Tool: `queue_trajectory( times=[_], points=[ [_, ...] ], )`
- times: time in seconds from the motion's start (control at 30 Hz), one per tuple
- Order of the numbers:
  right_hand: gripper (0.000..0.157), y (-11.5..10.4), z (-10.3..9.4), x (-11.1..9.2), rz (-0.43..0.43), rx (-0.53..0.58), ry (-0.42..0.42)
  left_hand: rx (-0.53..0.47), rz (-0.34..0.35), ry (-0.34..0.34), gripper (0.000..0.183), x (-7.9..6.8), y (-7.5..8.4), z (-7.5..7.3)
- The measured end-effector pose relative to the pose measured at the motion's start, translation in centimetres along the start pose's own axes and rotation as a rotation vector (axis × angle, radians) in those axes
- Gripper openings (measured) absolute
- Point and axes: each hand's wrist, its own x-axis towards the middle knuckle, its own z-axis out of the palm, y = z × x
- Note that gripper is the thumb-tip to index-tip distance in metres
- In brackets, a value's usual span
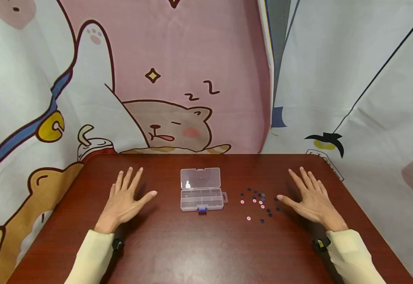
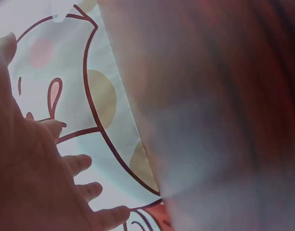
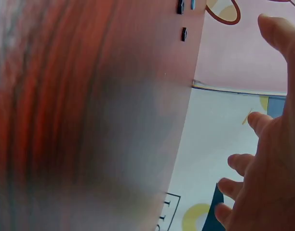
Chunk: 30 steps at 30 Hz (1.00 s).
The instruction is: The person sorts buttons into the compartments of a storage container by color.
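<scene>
My left hand point(image 1: 124, 201) is held over the left part of the table with its fingers spread and nothing in them. On the other side my right hand point(image 1: 311, 201) is spread too, its thumb close to the scattered buttons. Between the hands lies a clear plastic compartment box point(image 1: 202, 199), its lid point(image 1: 200, 178) tipped back and a blue-purple latch point(image 1: 202, 210) at the front. Several small pink buttons point(image 1: 248, 218) and dark buttons point(image 1: 262, 221) are strewn right of the box. Both wrist views show the palms and spread fingers; the right wrist view also catches dark buttons point(image 3: 184, 34).
The dark red-brown wooden table point(image 1: 178, 248) ends at a back edge against a cartoon-printed cloth point(image 1: 235, 59). White printed cloth point(image 1: 377, 98) hangs at the right. Both wrists wear small dark devices point(image 1: 117, 244) below cream sleeves.
</scene>
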Motion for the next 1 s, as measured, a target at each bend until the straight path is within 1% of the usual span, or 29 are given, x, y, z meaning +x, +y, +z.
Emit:
queue_trajectory(
  times=[0.17, 0.33, 0.6, 0.83, 1.0],
  points=[
    [0.099, -0.1, -0.1, -0.2, 0.001, 0.058, -0.022, -0.111, 0.023, -0.035, 0.096, 0.3, 0.8, 0.3],
    [0.098, -0.3, 0.0, -0.1, -0.003, 0.111, -0.047, -0.228, 0.039, -0.079, 0.095, 0.3, 1.3, 0.8],
    [0.095, -0.2, -0.2, 0.0, -0.021, 0.172, -0.067, -0.395, 0.08, -0.094, 0.09, 0.4, 2.3, 1.8],
    [0.087, 0.0, -0.3, 0.2, -0.059, 0.221, -0.096, -0.553, 0.099, -0.133, 0.09, 0.6, 3.4, 2.6],
    [0.084, 0.0, 0.5, 0.1, -0.058, 0.27, -0.103, -0.619, 0.111, -0.166, 0.091, 0.7, 3.7, 3.1]
  ],
)
